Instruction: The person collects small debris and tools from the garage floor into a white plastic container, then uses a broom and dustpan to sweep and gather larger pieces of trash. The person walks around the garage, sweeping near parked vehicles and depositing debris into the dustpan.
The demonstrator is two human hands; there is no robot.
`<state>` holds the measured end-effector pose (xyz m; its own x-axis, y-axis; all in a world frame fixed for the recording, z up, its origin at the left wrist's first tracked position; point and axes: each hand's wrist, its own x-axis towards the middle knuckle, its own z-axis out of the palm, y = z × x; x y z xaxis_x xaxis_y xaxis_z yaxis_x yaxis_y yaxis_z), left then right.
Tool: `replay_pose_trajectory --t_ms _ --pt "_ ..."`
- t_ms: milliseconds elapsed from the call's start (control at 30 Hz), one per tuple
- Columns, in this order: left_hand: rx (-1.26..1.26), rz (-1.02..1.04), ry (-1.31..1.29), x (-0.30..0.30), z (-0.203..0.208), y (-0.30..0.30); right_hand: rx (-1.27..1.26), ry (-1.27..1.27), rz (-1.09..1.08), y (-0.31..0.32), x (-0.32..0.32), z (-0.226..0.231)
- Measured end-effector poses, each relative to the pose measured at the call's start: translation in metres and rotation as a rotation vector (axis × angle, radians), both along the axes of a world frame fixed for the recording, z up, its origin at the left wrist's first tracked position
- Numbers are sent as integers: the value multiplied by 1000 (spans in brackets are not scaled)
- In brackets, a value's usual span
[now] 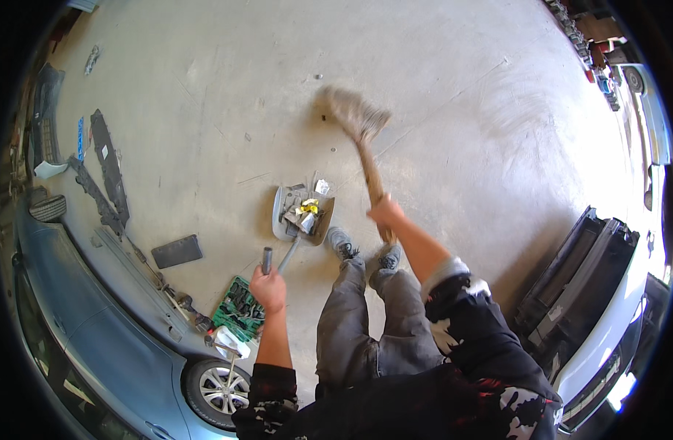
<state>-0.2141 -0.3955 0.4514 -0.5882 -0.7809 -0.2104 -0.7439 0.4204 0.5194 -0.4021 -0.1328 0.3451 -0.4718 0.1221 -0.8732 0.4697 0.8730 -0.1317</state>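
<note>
My right hand (385,211) is closed around the wooden handle of a broom (369,165). The broom's bristle head (357,114) is smeared by motion over the floor ahead of my feet. My left hand (267,290) grips the upright handle of a long-handled dustpan (278,227). Its pan rests on the floor just left of my shoes. In the pan lies a heap of rubbish (304,213): dark bits, crumpled white pieces and something yellow. A white scrap (322,187) sits at the pan's far edge. A few small dark bits lie near the broom head.
A blue car (116,330) stands on my left, with an open green tool case (237,308) beside it. Dark car trim pieces (109,165) and a flat black panel (177,251) lie on the floor. At right are a large dark car part (571,275) and a white vehicle (608,323).
</note>
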Motion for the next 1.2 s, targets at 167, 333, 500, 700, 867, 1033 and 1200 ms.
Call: replay_pose_trajectory --t_ms 167,333,500,700,867,1033,1200 --pt "-97 -53 -57 -29 1 6 -52 -290 353 25 98 74" --pt "-200 -36 2 -23 8 -11 -213 -312 391 63 60 125" --pt "-124 44 -134 6 20 4 -121 -57 258 89 -77 106" --pt "-190 62 -154 4 9 28 -111 105 175 24 -279 -6" --pt "-109 160 -190 -11 9 28 -35 43 515 17 -148 0" --pt "-106 243 -186 -18 14 26 -42 -257 705 29 -63 65" --pt "-108 334 -145 7 25 24 -207 -401 701 31 -95 125"
